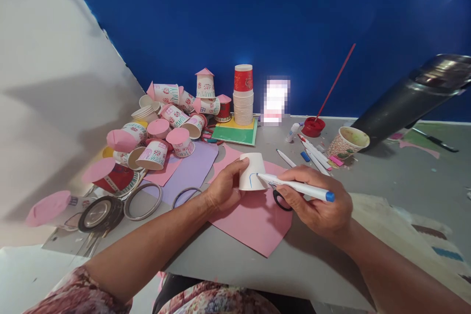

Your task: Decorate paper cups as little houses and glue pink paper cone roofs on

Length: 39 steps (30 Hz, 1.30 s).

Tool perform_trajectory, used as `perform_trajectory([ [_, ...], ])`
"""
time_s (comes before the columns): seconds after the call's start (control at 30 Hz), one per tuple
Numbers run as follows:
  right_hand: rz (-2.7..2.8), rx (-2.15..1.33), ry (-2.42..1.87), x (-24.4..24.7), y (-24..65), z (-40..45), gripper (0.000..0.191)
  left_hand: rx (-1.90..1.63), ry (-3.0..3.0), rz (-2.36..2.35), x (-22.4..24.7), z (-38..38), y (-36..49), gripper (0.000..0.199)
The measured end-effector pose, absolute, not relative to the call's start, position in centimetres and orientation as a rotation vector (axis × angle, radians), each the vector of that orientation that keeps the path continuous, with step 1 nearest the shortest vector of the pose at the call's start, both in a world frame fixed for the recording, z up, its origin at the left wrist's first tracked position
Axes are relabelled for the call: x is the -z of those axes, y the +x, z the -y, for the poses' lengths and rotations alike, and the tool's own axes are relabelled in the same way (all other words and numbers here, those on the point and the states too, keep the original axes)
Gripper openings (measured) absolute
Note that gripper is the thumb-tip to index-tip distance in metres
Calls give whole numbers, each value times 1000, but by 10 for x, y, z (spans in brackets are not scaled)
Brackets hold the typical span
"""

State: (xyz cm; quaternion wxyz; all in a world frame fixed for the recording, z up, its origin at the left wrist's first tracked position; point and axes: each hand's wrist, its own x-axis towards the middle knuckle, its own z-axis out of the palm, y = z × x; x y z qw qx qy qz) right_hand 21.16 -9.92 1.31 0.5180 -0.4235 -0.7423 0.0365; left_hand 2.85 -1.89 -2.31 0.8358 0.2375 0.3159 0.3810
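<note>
My left hand (227,184) is closed around the left side of a white paper cup (256,164), held upside down with its wide rim low. A curved blue line (250,179) marks the cup's side. In my right hand (320,201) is a white felt-tip pen (298,187) with a blue end, its tip touching the cup at that line. Beneath both hands lies a pink paper sheet (253,230). Black-handled scissors (281,201) rest on it, partly hidden behind the pen and my right fingers.
Decorated paper cups (152,154) with pink tops crowd the left. A tall cup stack (243,103) stands at the back by a green-and-yellow pad (235,133). Several pens (316,152), a patterned cup (348,142), a red pot (314,127) and a dark flask (397,103) are to the right.
</note>
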Motion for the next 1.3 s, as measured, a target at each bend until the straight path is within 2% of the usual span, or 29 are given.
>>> perform_trajectory([
  [1.3,1757,-52,-1022,-15,212,100,6,-783,430,-639,25,20,28,20],
])
